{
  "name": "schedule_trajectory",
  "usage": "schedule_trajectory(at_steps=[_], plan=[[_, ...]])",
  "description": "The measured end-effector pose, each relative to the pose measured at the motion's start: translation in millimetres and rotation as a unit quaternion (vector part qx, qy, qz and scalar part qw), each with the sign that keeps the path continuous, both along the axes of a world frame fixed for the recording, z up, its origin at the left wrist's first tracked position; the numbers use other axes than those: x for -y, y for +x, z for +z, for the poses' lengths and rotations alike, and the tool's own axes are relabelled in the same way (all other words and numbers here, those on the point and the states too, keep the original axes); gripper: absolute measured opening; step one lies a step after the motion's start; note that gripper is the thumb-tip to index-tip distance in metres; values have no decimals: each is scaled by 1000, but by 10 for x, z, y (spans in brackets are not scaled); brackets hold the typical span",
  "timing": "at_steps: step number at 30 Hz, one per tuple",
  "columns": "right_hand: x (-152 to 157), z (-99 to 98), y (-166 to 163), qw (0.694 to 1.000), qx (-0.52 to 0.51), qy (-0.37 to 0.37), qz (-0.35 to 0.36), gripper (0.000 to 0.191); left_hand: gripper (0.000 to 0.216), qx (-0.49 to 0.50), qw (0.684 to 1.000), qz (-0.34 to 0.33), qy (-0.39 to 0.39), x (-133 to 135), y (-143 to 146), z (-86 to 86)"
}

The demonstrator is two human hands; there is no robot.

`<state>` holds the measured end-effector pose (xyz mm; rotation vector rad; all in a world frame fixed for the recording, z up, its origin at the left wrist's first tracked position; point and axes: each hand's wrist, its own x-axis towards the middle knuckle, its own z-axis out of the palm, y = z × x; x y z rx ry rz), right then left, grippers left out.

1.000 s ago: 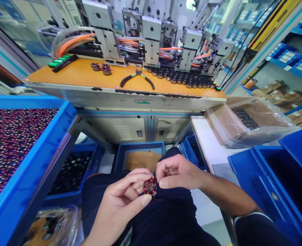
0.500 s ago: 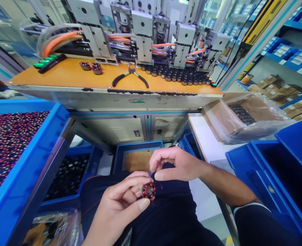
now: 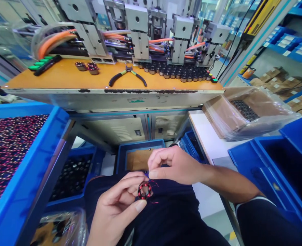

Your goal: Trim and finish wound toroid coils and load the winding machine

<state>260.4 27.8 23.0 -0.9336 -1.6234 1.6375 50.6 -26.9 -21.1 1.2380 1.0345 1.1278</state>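
Note:
My left hand [image 3: 121, 205] pinches a small wound motor stator [image 3: 144, 190] between thumb and fingers, above my lap. The ring has red windings around an open centre, and thin loose wire ends stick out on its right side. Just above the stator, my right hand [image 3: 173, 164] is closed, thumb against curled fingers. Its fingertips come close to the left fingertips; anything they pinch is too small or hidden to make out.
Pliers [image 3: 127, 76], two more stators [image 3: 87, 67] and rows of dark cylindrical parts [image 3: 175, 72] sit on the orange bench [image 3: 71, 80]. A blue bin [image 3: 55, 116] of wound parts stands left. On the right are a plastic-lined cardboard box [image 3: 217, 118] and blue bins [image 3: 260, 150].
Both hands and the stator appear slightly further left, while the view has shifted a little. The right fingertips are a bit lower, and the stator is turned slightly.

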Motion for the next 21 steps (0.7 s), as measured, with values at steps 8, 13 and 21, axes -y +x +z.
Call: schedule_trajectory(at_steps=[8, 13, 21], plan=[[42, 164, 54, 991, 97, -67, 60, 20, 26, 9, 999, -31, 12, -11, 35, -14], [40, 170, 76, 991, 91, -34, 89, 13, 23, 76, 995, -41, -56, 34, 63, -19], [199, 78, 94, 996, 21, -56, 64, 15, 24, 149, 983, -60, -90, 50, 102, 17]])
